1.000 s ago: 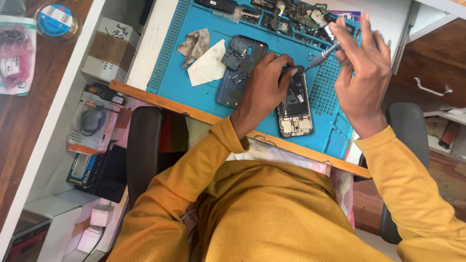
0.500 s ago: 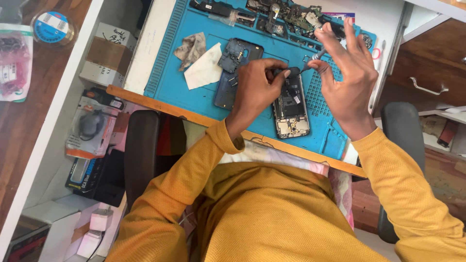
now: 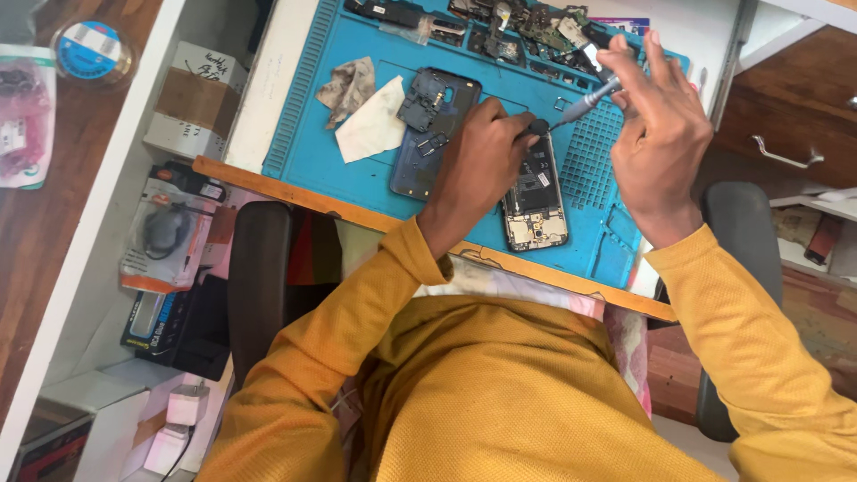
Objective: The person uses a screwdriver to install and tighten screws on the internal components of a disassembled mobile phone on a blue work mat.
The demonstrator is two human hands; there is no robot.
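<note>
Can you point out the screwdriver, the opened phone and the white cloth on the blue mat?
screwdriver (image 3: 585,104), head view, on its silver handle.
opened phone (image 3: 536,201), head view, on its exposed middle.
white cloth (image 3: 373,132), head view, on its centre.

I see my left hand resting on the opened black smartphone with exposed circuit board, fingertips pinching something small and dark at its top edge. My right hand holds a slim silver metal screwdriver, tip angled toward that spot. Both lie over the blue silicone repair mat; a detached dark phone back cover sits just left, beside a white cloth scrap
</note>
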